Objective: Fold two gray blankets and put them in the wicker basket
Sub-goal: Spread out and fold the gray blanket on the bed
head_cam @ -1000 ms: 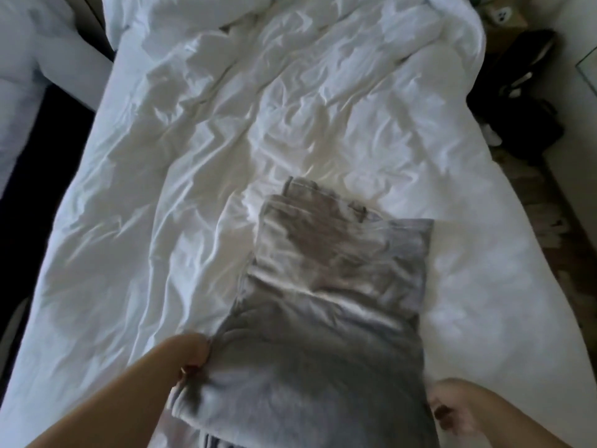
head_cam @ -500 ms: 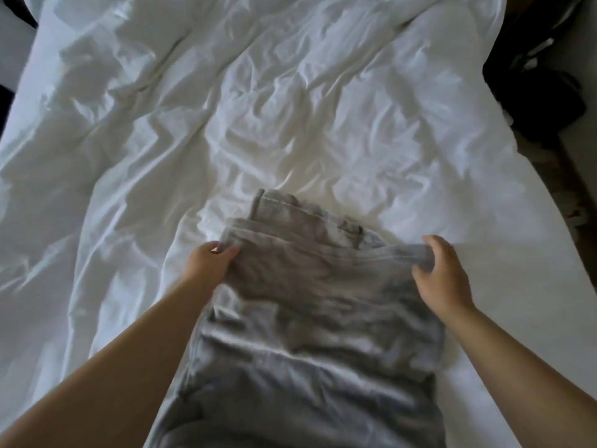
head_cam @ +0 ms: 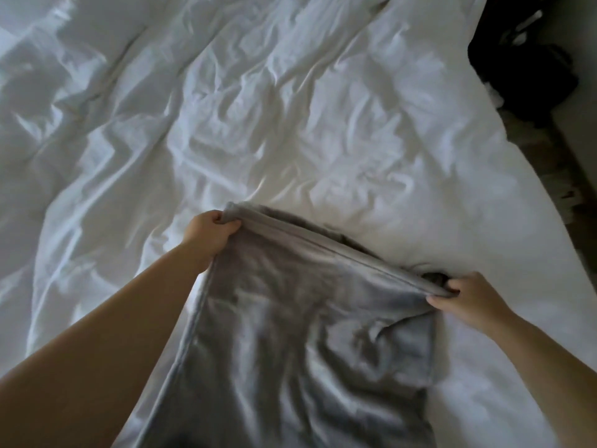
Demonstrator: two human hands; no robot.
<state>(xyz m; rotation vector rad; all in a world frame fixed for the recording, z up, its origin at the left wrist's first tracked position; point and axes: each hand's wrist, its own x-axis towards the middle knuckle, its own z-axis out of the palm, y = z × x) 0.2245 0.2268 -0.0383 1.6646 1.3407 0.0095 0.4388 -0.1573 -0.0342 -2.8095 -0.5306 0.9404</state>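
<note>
A gray blanket (head_cam: pixel 300 344) lies folded lengthwise on the white bed, running from the bottom edge of the view up to the middle. My left hand (head_cam: pixel 210 231) grips its far left corner. My right hand (head_cam: pixel 465 295) pinches its far right corner. The far edge is stretched taut between both hands, slanting down to the right and lifted a little off the bed. A darker fold of the same fabric shows just beyond that edge. No second blanket and no wicker basket are in view.
A rumpled white duvet (head_cam: pixel 290 108) covers the bed all around the blanket. Dark bags or clothes (head_cam: pixel 523 63) sit on the floor past the bed's right edge, beside a strip of brown floor (head_cam: pixel 568 189).
Both hands went from the blanket's near end to its far corners, took hold of them and pulled the far edge taut. The view has tilted closer to the bed.
</note>
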